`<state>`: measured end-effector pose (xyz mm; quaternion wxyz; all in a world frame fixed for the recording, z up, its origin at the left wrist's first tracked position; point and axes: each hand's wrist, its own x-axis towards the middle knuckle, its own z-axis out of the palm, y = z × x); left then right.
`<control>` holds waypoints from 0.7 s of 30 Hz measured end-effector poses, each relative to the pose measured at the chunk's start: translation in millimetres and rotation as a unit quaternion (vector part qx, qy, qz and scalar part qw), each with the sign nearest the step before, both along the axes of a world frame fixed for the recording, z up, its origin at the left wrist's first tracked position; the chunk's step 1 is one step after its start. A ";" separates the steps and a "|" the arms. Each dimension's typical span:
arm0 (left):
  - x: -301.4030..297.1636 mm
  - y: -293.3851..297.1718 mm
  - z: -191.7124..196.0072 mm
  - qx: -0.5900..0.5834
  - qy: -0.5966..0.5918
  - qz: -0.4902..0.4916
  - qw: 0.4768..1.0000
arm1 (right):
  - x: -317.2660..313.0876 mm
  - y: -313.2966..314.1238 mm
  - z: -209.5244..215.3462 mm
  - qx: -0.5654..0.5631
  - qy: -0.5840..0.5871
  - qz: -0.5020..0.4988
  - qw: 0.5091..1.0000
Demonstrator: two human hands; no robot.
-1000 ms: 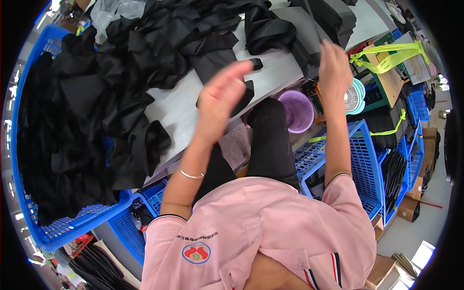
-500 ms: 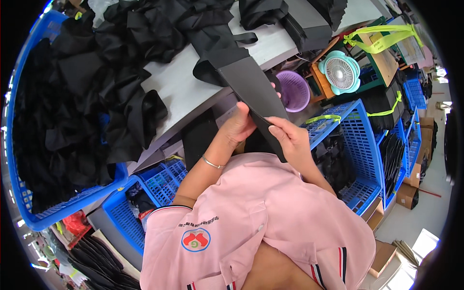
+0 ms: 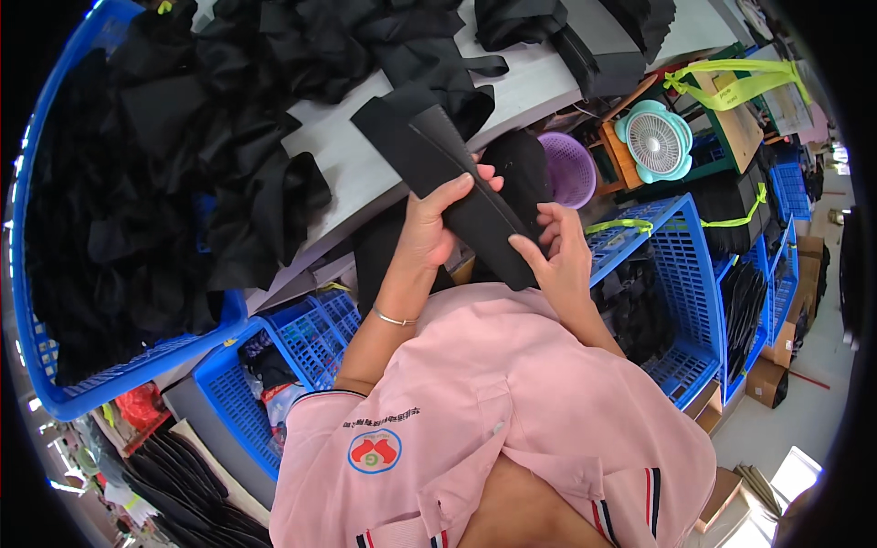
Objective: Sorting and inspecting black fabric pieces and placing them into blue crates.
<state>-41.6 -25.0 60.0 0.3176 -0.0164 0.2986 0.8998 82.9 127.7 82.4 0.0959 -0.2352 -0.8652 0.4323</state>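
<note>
A long flat black fabric piece [image 3: 457,196] with a lengthwise seam or fold slants in front of my chest, its far end over the table edge. My left hand [image 3: 437,219] is closed around its middle, thumb on top and fingertips showing at the far side. Beside the near end is my right hand [image 3: 562,260]. Its thumb lies at the piece's edge, while the curled fingers stand apart from the thumb and off the fabric. Loose black fabric pieces [image 3: 311,46] are heaped on the pale table [image 3: 352,155] beyond.
At the left, a large blue basket [image 3: 137,379] overflows with black fabric. Another blue crate [image 3: 237,393] sits below it. On the right are a blue crate [image 3: 685,274] with black pieces inside, a purple basket [image 3: 571,173] and a teal fan [image 3: 656,142].
The black piece has turned over, showing its seamed side. My right hand has loosened its pinch, fingers lifting off the fabric; my left hand still holds on.
</note>
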 end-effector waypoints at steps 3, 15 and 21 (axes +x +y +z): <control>-6.6 -13.4 11.5 -0.038 0.031 0.079 0.996 | 2.3 21.0 -10.7 0.105 0.049 0.114 0.987; 5.6 11.0 -8.5 -0.330 0.290 0.129 0.889 | -26.9 22.3 -0.9 -0.375 0.024 0.113 0.920; -60.2 -18.2 -41.2 -0.561 0.367 0.234 0.704 | -31.2 44.3 -23.8 -0.384 -0.033 0.161 0.909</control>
